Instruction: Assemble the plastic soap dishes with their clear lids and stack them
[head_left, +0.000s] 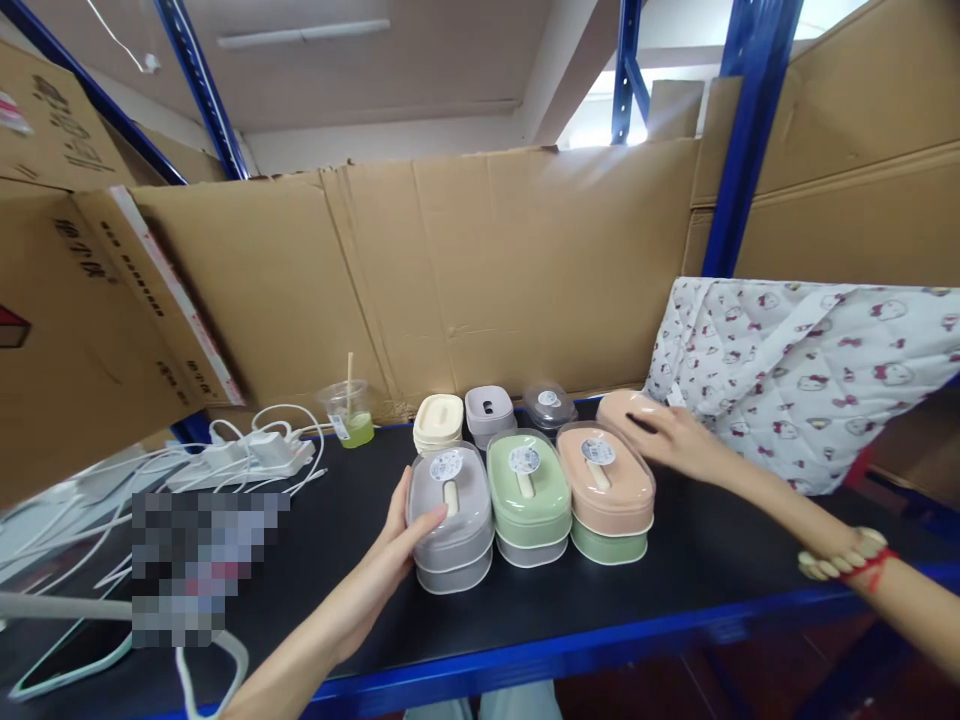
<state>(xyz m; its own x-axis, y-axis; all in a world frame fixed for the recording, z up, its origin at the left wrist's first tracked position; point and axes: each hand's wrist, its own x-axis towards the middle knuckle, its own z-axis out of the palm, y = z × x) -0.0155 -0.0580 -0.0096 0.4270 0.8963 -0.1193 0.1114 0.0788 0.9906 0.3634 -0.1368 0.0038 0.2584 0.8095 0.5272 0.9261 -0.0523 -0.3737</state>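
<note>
Two tiers of grey lunch box (450, 535) stand at the front left of the group, under a clear lid with a round label. My left hand (401, 545) grips its left side, thumb over the top edge. Beside it are a green lunch box (531, 515) on a grey tier and a peach lunch box (611, 505) on a green tier. My right hand (673, 437) is closed at another peach box (624, 408) in the back row, its fingers by the dark opening on top. Some of its fingertips are hidden.
Behind stand a cream box (439, 420), a smaller grey box (489, 410) and a dark clear-lidded container (550, 405). A cup of green drink (351, 415) is near a power strip (277, 460) with tangled cables. A patterned quilted bag (810, 370) sits right; cardboard (525, 270) walls the back.
</note>
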